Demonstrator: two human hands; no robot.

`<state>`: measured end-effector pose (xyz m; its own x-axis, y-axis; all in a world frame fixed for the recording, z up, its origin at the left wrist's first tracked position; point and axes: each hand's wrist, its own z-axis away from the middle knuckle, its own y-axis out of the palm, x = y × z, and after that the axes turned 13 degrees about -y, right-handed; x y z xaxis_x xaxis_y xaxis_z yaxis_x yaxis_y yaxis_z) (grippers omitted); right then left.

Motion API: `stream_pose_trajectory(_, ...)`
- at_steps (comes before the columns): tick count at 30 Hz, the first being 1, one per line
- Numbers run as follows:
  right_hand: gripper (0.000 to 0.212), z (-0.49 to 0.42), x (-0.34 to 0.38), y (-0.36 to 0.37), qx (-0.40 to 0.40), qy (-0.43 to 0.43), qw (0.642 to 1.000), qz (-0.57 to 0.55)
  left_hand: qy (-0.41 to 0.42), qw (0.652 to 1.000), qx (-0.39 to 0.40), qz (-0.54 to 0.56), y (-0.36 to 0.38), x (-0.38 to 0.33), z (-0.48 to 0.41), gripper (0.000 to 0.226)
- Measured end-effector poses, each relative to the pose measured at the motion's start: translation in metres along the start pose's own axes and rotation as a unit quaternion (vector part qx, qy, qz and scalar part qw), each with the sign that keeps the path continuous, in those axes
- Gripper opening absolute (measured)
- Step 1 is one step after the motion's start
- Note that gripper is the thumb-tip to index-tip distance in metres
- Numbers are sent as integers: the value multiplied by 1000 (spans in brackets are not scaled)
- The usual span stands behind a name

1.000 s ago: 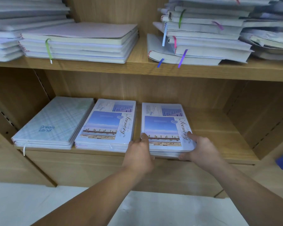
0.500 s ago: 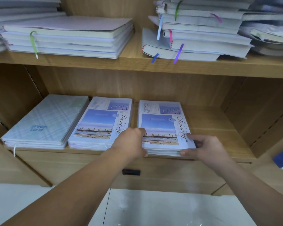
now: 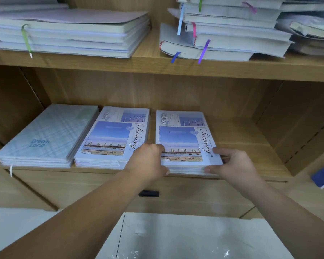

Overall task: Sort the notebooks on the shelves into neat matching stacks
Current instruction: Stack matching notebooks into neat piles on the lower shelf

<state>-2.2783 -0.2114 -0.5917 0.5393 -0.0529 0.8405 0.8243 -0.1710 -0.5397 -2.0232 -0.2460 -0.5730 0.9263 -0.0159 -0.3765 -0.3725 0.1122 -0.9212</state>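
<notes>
Both my hands are on the Scenery stack (image 3: 180,139), which lies flat on the lower shelf (image 3: 241,146) with its front edge at the shelf's lip. My left hand (image 3: 148,161) is curled round the stack's front left corner, knuckles up, fingers bent against its left side and thumb along its front. My right hand (image 3: 232,165) pinches the front right corner, with the forefinger laid on the top cover and the thumb against the front edge of the notebooks below. Just left of this stack, with a narrow gap between, lies a second Scenery stack (image 3: 110,139) with the same cover. Farther left again is the Dream Land stack (image 3: 45,135), with a pale checked cover. Above the stack I hold runs the upper shelf (image 3: 120,66). On it, up and to the left, sits a fairly even pile (image 3: 73,34) of thick notebooks. Up and to the right sits a crooked pile (image 3: 228,34) with coloured ribbons hanging out. Below the stack, a small black handle (image 3: 148,193) sits in the wood front.
</notes>
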Motion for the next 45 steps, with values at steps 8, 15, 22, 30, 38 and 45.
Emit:
stream_pose_trajectory(8,82,2,0,0,-3,-2,1000,26,9,1000,-12,-15,0,0,5,54)
stream_pose_trajectory(15,93,7,2,-2,27,-12,999,44,12,999,7,-37,0,-2,5,52)
stream_pose_trajectory(22,102,11,5,3,47,-37,984,171,-1,999,-3,-42,9,-2,7,54)
stream_pose_trajectory(30,88,12,3,8,19,-52,981,188,20,995,-24,-90,21,-1,7,77)
stream_pose_trajectory(38,90,10,5,10,18,-53,984,167,15,998,-18,-65,17,-2,3,71)
stream_pose_trajectory(45,91,8,6,11,23,-52,985,162,19,997,-13,-68,13,-2,4,73)
